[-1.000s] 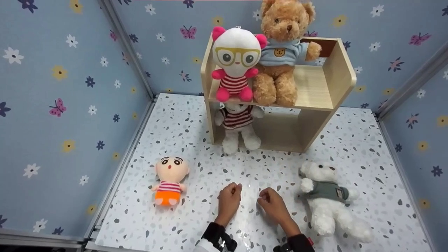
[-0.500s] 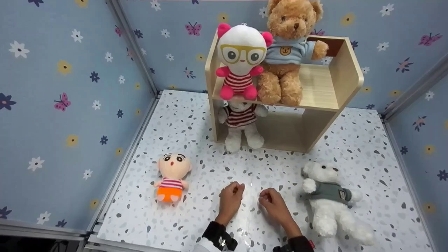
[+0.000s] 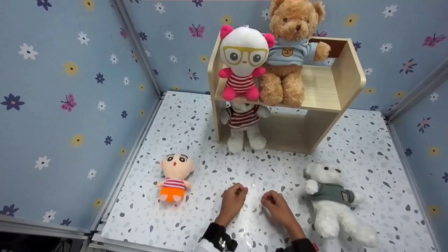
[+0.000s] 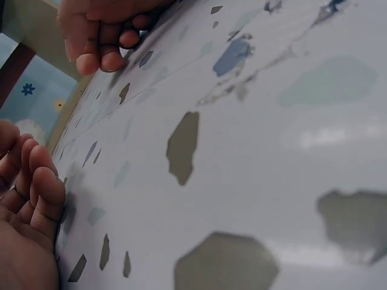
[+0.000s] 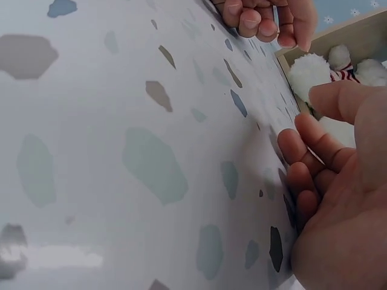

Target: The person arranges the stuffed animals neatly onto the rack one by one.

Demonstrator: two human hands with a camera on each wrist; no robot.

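Note:
Both hands rest on the speckled tabletop, fingers loosely curled and holding nothing. The left hand (image 3: 233,201) lies nearest the front middle, and the right hand (image 3: 279,207) is a short gap to its right. In the left wrist view, the left hand's fingers (image 4: 45,187) hang half bent by the surface. The right wrist view has the right hand (image 5: 347,187) with thumb and fingers apart. Left of the hands lies a boy doll (image 3: 174,179) in a striped top and orange shorts. To their right, a white teddy bear (image 3: 332,201) in a green shirt lies on its back.
Behind the hands stands a two-tier wooden shelf (image 3: 320,87). On top sit a pink-eared panda plush (image 3: 244,59) and a brown teddy bear (image 3: 287,52) in a blue hoodie. A white bear (image 3: 244,122) in a striped shirt occupies the lower tier. Patterned walls (image 3: 52,122) enclose the table.
The head view shifts slightly, so the shelf and toys appear a little farther right. Both hands stay resting at about the same place, and no toy has been moved.

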